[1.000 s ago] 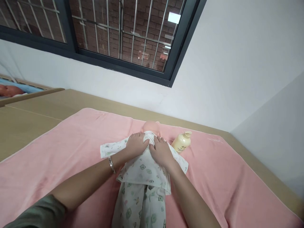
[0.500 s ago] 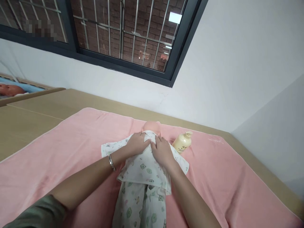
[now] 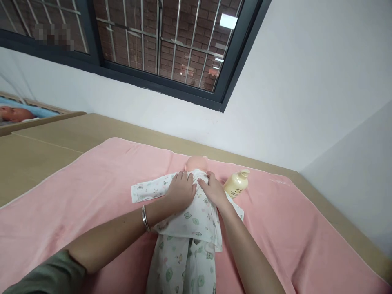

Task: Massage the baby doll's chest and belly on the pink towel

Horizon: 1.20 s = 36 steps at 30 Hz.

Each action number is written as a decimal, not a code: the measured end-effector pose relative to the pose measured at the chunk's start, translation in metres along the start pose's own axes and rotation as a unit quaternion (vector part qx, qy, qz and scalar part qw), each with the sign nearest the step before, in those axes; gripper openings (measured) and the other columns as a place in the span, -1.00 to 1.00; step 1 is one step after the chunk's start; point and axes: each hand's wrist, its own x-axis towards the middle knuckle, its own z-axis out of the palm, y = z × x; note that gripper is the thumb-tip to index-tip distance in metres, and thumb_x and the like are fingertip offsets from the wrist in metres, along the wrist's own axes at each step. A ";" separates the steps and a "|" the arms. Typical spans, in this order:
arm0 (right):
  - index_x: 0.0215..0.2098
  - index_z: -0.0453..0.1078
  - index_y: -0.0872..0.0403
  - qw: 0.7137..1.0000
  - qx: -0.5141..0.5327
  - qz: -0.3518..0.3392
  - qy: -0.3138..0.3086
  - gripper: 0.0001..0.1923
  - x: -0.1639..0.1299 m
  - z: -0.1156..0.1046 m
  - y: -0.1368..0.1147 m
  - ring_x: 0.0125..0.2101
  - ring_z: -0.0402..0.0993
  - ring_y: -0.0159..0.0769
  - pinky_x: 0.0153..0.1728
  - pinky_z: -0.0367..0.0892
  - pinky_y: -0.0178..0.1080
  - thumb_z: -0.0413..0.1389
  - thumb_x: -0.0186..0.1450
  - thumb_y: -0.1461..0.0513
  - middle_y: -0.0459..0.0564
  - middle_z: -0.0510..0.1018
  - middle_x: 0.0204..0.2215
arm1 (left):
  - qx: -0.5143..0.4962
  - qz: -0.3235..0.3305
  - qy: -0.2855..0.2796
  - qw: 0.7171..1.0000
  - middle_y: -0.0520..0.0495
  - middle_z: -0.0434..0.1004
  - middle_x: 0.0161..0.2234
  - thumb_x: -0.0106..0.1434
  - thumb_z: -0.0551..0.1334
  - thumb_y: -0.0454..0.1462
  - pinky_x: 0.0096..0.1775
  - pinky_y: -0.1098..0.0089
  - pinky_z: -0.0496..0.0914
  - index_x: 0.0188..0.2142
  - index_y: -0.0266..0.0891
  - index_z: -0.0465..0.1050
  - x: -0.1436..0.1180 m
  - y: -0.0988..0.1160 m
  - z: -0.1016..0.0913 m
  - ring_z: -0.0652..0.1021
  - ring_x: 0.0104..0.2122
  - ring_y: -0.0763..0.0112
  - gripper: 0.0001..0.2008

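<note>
A baby doll (image 3: 196, 163) lies on its back on a pink blanket (image 3: 101, 192), head toward the wall. It wears a white printed top (image 3: 196, 220) with its sleeves spread out and matching trousers (image 3: 200, 273). My left hand (image 3: 181, 192) rests flat on the doll's chest, fingers stretched toward the collar. Over the other side of the chest, near the shoulder, lies my right hand (image 3: 214, 190), its thumb apart from the fingers. A pale yellow pump bottle (image 3: 237, 183) stands just right of my right hand.
The blanket covers a wooden table (image 3: 55, 139) set against a white wall (image 3: 306, 81). A dark-framed window (image 3: 159, 79) with bars is above. At the far left, another doll (image 3: 18, 114) lies in a wooden-edged tray with blue lining.
My left hand has turned and flattened onto the chest, slightly toward the right. My right hand has moved up and outward toward the shoulder, leaving a gap between the hands.
</note>
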 end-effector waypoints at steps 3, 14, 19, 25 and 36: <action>0.38 0.12 0.12 1.000 -0.008 -0.022 -0.003 -0.30 -0.001 0.002 -0.001 0.24 0.34 0.00 0.18 0.20 -0.08 -0.02 0.43 -0.08 0.15 0.42 0.26 | -0.009 0.005 -0.009 1.000 -0.44 0.47 0.09 0.43 -0.03 -0.20 0.15 -0.03 0.30 0.14 -0.37 0.34 0.006 -0.007 -0.003 0.42 0.15 -0.10 -0.59; 0.23 0.34 0.03 0.992 -0.089 -0.094 0.008 -0.54 -0.012 0.002 -0.017 0.16 0.39 -0.07 0.17 0.15 -0.11 -0.05 0.48 0.02 0.12 0.50 0.15 | -0.089 -0.056 -0.108 0.989 -0.33 0.57 0.05 0.47 -0.11 -0.06 0.10 0.14 0.35 0.12 -0.34 0.39 0.028 -0.031 -0.010 0.51 0.12 0.02 -0.48; 0.32 0.25 0.06 0.997 -0.032 -0.074 -0.008 -0.44 -0.003 -0.001 -0.007 0.22 0.36 -0.05 0.17 0.19 -0.12 -0.05 0.46 -0.03 0.11 0.43 0.25 | -0.034 -0.012 -0.069 0.997 -0.36 0.53 0.03 0.47 -0.06 -0.12 0.12 0.06 0.33 0.09 -0.35 0.40 0.018 -0.021 -0.006 0.51 0.06 -0.02 -0.56; 0.30 0.28 0.10 0.998 -0.034 -0.046 -0.024 -0.39 0.002 -0.002 -0.004 0.25 0.34 -0.02 0.18 0.20 -0.10 -0.08 0.47 -0.08 0.16 0.42 0.25 | -0.007 0.017 -0.037 0.999 -0.39 0.48 0.06 0.47 -0.06 -0.16 0.13 0.02 0.31 0.16 -0.37 0.33 0.011 -0.016 -0.004 0.46 0.10 -0.05 -0.56; 0.30 0.26 0.27 0.970 -0.232 -0.073 0.007 -0.48 -0.036 0.004 -0.044 0.28 0.27 0.07 0.30 -0.06 0.09 -0.20 0.53 0.15 0.36 0.42 0.22 | -0.091 -0.051 -0.120 0.987 -0.31 0.48 0.17 0.43 -0.04 -0.04 0.15 0.13 0.32 0.28 -0.32 0.22 0.028 -0.030 -0.013 0.45 0.19 0.02 -0.43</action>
